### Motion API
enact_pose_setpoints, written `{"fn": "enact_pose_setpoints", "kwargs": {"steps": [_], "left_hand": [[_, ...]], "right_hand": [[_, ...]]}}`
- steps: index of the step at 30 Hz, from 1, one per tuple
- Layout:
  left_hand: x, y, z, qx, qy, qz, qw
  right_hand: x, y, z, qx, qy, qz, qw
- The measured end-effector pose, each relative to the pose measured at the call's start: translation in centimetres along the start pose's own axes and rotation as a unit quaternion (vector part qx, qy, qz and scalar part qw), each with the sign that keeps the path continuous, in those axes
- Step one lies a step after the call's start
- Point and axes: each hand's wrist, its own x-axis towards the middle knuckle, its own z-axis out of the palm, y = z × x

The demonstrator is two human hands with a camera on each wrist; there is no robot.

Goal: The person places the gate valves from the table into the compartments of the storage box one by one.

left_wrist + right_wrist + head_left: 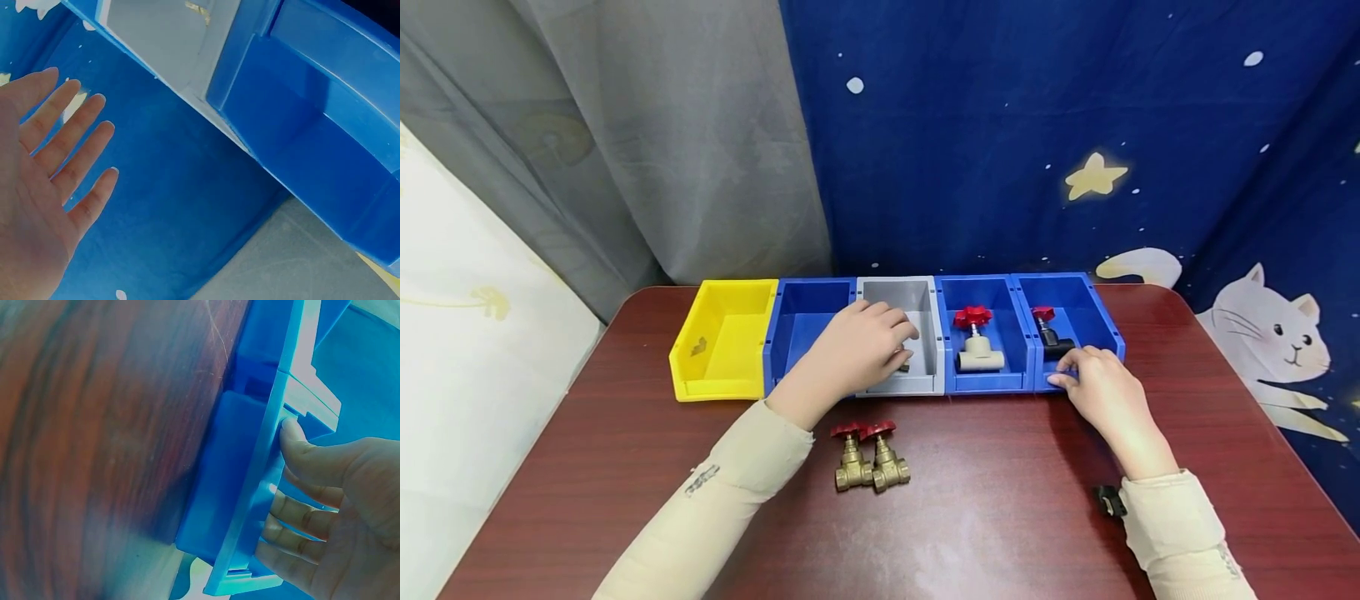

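My left hand (868, 346) is over the grey bin (925, 300), fingers spread and holding nothing in the left wrist view. Part of a brass-coloured piece (199, 11) shows inside that bin; the hand hides much of it in the head view. At the front lip of the far right blue bin (1063, 292), my right hand (1101, 387) rests with relaxed fingers, thumb tip right at the rim in the right wrist view. Just behind its fingertips, a black valve (1057, 347) with a red handle lies in that bin.
A beige valve (980, 356) with a red handwheel stands in the neighbouring blue bin (992, 292). Left of the grey bin are another blue bin (808, 325) and a yellow bin (730, 342). Two brass gate valves (853, 472) with red handwheels lie on the brown table (1000, 500).
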Motion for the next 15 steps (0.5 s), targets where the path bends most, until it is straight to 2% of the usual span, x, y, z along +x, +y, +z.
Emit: {"fn": "enact_pose_setpoints", "kwargs": {"steps": [6, 15], "left_hand": [[-1.2, 0.5, -0.5, -0.017, -0.001, -0.004, 0.9999], [-3.2, 0.9, 0.0, -0.035, -0.017, -0.014, 0.9991]], "right_hand": [[0.0, -0.2, -0.1, -0.002, -0.003, 0.003, 1.000], [0.0, -0.2, -0.2, 0.000, -0.006, 0.006, 1.000]]}}
